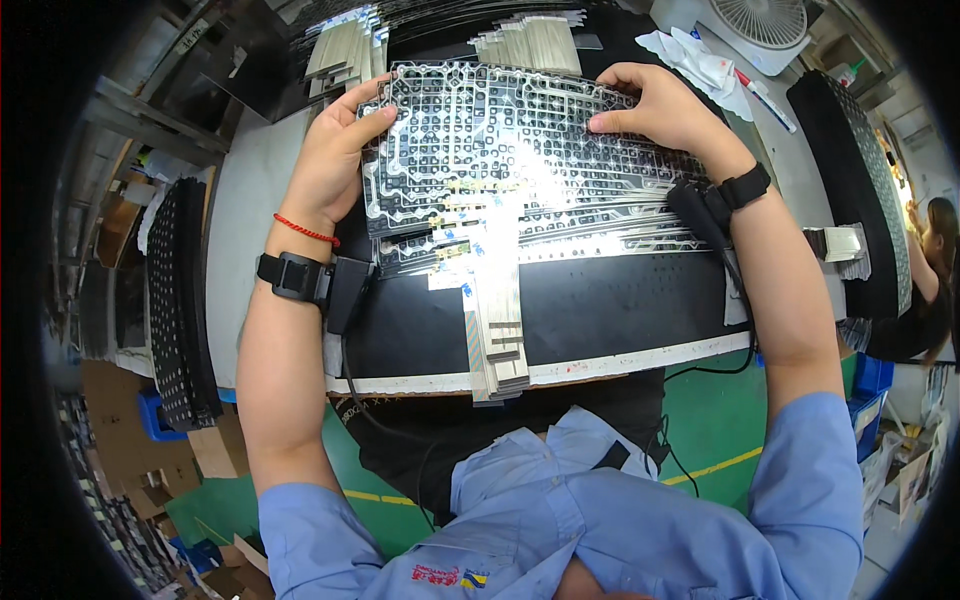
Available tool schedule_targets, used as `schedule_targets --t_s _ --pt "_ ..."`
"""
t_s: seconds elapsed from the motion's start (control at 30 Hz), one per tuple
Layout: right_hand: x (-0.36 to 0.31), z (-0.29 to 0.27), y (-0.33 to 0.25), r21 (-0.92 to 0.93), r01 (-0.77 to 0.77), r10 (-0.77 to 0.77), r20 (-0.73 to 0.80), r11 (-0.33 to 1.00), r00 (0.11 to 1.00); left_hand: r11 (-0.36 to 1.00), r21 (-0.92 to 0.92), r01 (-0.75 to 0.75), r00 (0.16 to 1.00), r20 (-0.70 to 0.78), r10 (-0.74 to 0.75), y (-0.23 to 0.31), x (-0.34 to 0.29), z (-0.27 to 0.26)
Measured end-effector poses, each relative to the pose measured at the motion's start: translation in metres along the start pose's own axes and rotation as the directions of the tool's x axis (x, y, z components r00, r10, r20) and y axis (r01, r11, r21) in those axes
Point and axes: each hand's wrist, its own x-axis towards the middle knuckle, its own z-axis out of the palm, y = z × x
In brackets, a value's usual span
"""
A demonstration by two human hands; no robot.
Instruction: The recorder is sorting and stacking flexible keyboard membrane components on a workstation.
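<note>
A clear keyboard membrane sheet (470, 130) with silver traces and rows of dark square key spots is held up at a tilt in both hands. My left hand (335, 150) grips its left edge, thumb on top near the upper corner. At the upper right, my right hand (665, 110) pinches the edge with its thumb on the face and the fingers mostly hidden behind. Beneath it lies a stack of similar sheets (620, 240), fanned at the near side. Their silvery ribbon tails (497, 310) hang together over the table's front edge. Glare whitens the middle of the sheet.
A black mat (600, 310) covers the table. Bundles of ribbon tails (345, 50) lie at the back. Back right are a white fan (765, 20), crumpled tissue (700, 70) and a marker (768, 105). Dotted black pads (180, 290) flank both sides. Another person (935, 240) is at far right.
</note>
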Motion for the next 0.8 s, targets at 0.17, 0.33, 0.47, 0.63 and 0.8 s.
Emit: schedule_targets --t_s 0.17,0.33,0.47,0.63,0.8 --pt "0.001 -0.001 0.002 0.025 0.030 -0.030 0.016 0.999 0.999 0.999 -0.047 0.001 1.000 0.010 0.000 0.001 -0.001 0.001" --pt "-0.001 -0.002 0.005 0.007 -0.006 0.006 0.025 1.000 1.000 0.998 -0.060 0.012 1.000 -0.021 -0.013 0.005 -0.003 0.009" --pt "-0.001 -0.003 0.001 -0.006 0.008 -0.008 -0.008 1.000 1.000 0.995 -0.100 -0.005 0.998 0.062 0.011 0.004 -0.002 -0.002" --pt "0.000 -0.005 -0.001 0.018 -0.081 0.080 0.027 0.997 0.996 0.999 -0.039 0.018 0.998 0.062 -0.015 -0.002 0.001 -0.008" --pt "0.000 -0.004 0.009 0.110 -0.005 0.007 -0.019 0.994 1.000 0.999 -0.051 0.003 0.998 0.067 0.000 0.003 -0.001 -0.005"
